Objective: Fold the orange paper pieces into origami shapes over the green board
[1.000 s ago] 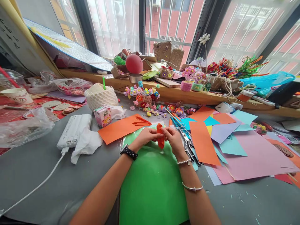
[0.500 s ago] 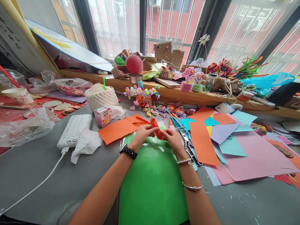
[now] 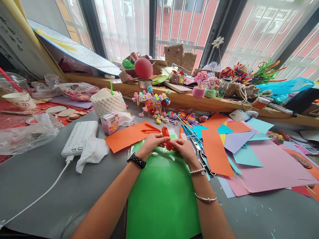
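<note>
Between my two hands is a small folded strip of orange paper (image 3: pixel 164 131), held above the far part of a shiny green mat (image 3: pixel 161 196). My left hand (image 3: pixel 155 143) pinches it from the left, and my right hand (image 3: pixel 183 148) pinches its lower right part. Fingertips of both hands nearly meet and hide some of the folds. Just beyond my left hand, thin folded orange strips (image 3: pixel 151 127) rest on a flat orange sheet (image 3: pixel 124 136). Scissors (image 3: pixel 199 152) lie right of my right hand, among paper pieces.
Coloured paper sheets (image 3: pixel 271 166) overlap on the right. At left are a white power bank (image 3: pixel 81 137) with a cable, a crumpled tissue (image 3: pixel 92 152) and a small pink box (image 3: pixel 110 123). Beaded flowers (image 3: pixel 152 101) stand behind my hands; a wooden ledge (image 3: pixel 224 106) crosses the back.
My fingers have shifted slightly on the folded orange paper, which is turned a little and sits a bit lower at its right end. Both hands keep their pinch.
</note>
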A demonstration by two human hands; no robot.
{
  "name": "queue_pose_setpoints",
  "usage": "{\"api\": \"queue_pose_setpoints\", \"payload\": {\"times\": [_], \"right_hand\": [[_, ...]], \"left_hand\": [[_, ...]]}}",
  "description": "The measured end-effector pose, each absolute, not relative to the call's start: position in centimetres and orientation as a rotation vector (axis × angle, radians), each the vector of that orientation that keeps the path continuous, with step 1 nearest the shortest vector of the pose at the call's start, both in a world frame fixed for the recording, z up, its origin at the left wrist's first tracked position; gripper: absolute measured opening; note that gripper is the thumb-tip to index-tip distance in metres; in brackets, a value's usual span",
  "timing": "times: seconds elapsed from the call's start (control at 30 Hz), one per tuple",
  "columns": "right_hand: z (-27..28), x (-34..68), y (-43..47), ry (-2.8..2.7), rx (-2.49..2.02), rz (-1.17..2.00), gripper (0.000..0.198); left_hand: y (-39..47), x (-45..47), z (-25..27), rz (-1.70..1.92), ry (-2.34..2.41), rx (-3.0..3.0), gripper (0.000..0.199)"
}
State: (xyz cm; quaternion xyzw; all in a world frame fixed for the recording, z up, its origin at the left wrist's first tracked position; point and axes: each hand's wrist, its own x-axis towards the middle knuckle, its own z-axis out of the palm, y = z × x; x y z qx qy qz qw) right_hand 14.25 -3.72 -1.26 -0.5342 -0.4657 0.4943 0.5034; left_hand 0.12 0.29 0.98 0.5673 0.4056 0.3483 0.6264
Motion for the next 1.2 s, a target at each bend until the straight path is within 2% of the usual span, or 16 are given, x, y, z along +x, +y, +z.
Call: {"api": "queue_pose_setpoints", "payload": {"times": [0.43, 0.83, 1.03, 1.2], "right_hand": [[-1.4, 14.2, -3.8, -1.222, -1.286, 1.081, 0.025], [-1.6, 14.4, -3.5, -1.243, -1.258, 1.168, 0.022], [-1.3, 15.4, -3.5, -1.053, -1.192, 1.078, 0.023], [-0.8, 14.9, -3.8, -1.116, -1.169, 1.099, 0.022]], "left_hand": [[0.4, 0.2, 0.5, 0.847, 0.863, 1.343, 0.026], [0.7, 0.2, 0.5, 0.886, 0.927, 1.318, 0.031], [0.3, 0.1, 1.1, 0.744, 0.868, 1.407, 0.027], [-0.3, 0.2, 1.5, 0.597, 0.881, 1.546, 0.026]]}}
